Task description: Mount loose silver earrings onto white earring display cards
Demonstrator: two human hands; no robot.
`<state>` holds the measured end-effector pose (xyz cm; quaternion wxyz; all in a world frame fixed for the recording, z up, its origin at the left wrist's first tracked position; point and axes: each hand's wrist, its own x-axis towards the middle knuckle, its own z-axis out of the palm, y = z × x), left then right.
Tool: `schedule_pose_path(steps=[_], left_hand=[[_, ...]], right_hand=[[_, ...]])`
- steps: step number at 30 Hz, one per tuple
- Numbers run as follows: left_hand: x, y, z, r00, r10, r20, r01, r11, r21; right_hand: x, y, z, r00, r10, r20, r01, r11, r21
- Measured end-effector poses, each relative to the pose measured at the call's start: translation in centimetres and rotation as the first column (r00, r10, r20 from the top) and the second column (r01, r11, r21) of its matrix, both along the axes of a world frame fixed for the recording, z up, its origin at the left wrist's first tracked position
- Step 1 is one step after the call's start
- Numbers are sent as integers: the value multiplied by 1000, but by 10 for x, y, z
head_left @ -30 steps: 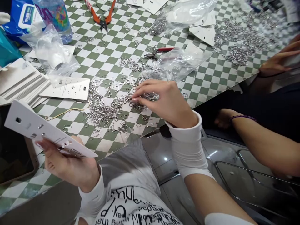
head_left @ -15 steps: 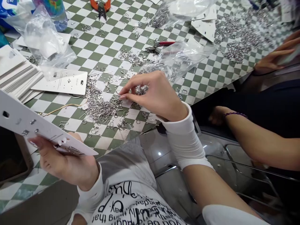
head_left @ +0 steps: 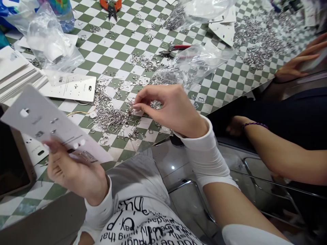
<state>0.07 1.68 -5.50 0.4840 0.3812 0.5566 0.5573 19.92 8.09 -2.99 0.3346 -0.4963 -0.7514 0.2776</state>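
Checkered tabletop (head_left: 107, 51) with metal pieces (head_left: 109, 114): the right hand (head_left: 173, 109) held its fingers narrow there, contents indiscernible; the left hand (head_left: 76, 175) gripped a white card (head_left: 67, 127).

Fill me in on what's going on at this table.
A person's left grip holds up a white card with small shiny pieces on it. Their right grip has thumb and fingertips close together at the edge of a pile of small metal pieces; whether it has caught one is too small to tell. Red-handled pliers and an orange-handled cutter lie farther back. Another person's forearm shows on the right.
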Motion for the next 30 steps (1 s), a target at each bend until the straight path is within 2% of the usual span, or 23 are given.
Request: schedule_pose_path(steps=[4, 8, 10, 13, 16, 23, 30], left_hand=[[0, -1, -1, 991, 82, -103, -74, 994, 84], [5, 0, 2, 934, 335, -121, -311, 933, 183], [8, 1, 3, 911, 405, -80, -383, 901, 204], [9, 2, 1, 924, 381, -32, -367, 908, 205], [8, 2, -1, 935, 354, -15, -342, 914, 216], [7, 1, 1, 941, 332, 59, -337, 918, 209], [8, 3, -5, 942, 335, 23, -331, 915, 230]], right_hand=[[4, -4, 7, 990, 18, -136, -20, 1000, -10], [5, -6, 9, 989, -25, -149, 15, 997, -71], [5, -6, 8, 992, -28, -119, 22, 998, -54], [3, -7, 6, 984, -38, -176, 27, 998, -64], [2, -8, 3, 955, -100, -280, 69, 991, -118], [4, -5, -6, 954, -203, -221, 206, 979, -12], [2, -3, -12, 886, -243, -396, 235, 970, -68]])
